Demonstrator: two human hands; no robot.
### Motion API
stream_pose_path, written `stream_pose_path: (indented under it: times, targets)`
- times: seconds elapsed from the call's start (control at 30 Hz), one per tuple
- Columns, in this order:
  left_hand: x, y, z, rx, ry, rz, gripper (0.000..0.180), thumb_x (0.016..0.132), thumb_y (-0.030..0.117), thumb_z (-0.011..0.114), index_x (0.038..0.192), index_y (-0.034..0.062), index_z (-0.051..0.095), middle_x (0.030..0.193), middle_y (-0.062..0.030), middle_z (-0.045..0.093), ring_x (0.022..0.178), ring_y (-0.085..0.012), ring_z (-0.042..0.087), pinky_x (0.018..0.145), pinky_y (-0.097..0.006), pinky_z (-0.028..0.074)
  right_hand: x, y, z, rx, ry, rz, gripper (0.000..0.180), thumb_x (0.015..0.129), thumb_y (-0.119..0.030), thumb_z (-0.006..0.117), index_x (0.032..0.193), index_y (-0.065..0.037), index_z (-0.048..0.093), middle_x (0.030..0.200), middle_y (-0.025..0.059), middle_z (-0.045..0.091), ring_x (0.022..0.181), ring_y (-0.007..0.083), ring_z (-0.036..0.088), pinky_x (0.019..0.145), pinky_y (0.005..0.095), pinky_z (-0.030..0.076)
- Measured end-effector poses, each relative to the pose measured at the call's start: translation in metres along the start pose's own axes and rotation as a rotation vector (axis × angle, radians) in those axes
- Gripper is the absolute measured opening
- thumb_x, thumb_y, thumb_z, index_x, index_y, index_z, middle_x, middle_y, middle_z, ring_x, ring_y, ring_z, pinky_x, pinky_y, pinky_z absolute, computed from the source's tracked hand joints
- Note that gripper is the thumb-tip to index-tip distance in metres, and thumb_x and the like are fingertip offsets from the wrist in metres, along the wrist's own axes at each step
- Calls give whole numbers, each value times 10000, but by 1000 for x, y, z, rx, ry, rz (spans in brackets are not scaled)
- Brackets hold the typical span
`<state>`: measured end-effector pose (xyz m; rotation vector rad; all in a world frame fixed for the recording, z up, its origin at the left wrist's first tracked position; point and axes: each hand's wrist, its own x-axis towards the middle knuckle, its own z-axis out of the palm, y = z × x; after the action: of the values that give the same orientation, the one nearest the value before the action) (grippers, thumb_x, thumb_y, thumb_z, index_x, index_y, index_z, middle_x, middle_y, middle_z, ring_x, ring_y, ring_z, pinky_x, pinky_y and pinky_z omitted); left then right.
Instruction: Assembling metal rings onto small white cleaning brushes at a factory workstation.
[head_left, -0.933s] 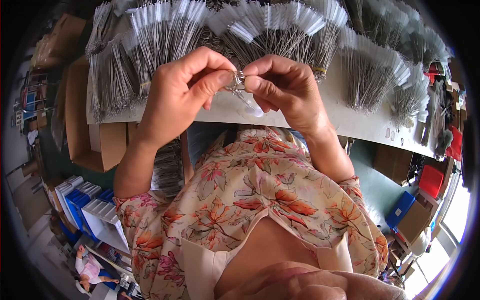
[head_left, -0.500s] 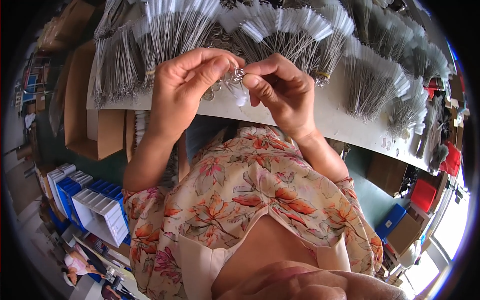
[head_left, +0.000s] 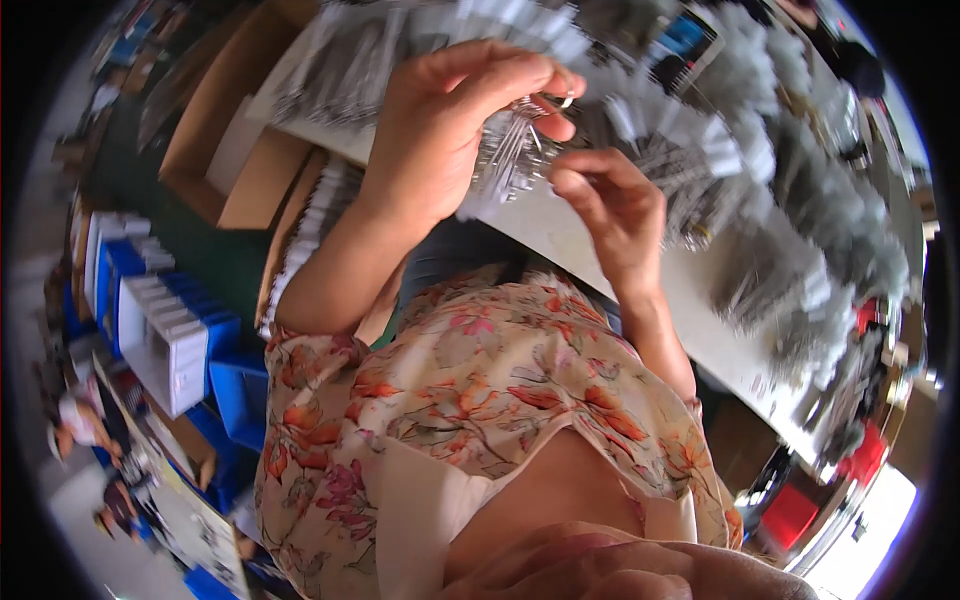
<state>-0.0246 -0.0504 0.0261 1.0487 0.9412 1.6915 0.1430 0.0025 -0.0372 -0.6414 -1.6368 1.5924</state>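
My left hand (head_left: 450, 115) is raised over the table with thumb and fingers pinched on a small metal ring (head_left: 568, 98). Thin wire stems (head_left: 515, 155) of brushes show just below its fingers; whether they hang from the hand or lie on the table, I cannot tell. Lower and to the right, my right hand (head_left: 618, 205) has thumb and forefinger closed together near the ends of those stems. What is between its fingertips, if anything, is too small and blurred to make out.
Bundles of wire brushes with white bristles (head_left: 690, 150) cover much of the white table (head_left: 560, 225). A phone-like dark device (head_left: 685, 45) lies among them. An open cardboard box (head_left: 265, 180) stands left of the table, with blue and white bins (head_left: 165, 340) beyond. Two people work at the lower left.
My hands, earlier together at the rings, have come apart. The left has moved up and right with a ring; the right has dropped down and right. The whole view has turned.
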Motion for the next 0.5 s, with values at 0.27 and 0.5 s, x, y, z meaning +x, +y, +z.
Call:
stream_pose_path:
  times: [0.27,0.5]
  targets:
    - [-28,62,-73,-170,-204,244,260,934,118,349,935,-47,551,939,-188,614,618,-166,616,808,-367,507,28,43,-22,-497,-83,55,423,818,-63,589,1226,-32,481,1090,143,568,958,207,594,825,297,485]
    - [-81,74,-136,192,42,32,218,919,180,419,874,-4,527,690,-68,548,553,-101,490,551,-243,424,27,72,-68,-343,-96,184,244,855,-55,555,1085,24,577,986,88,627,903,130,576,809,232,441]
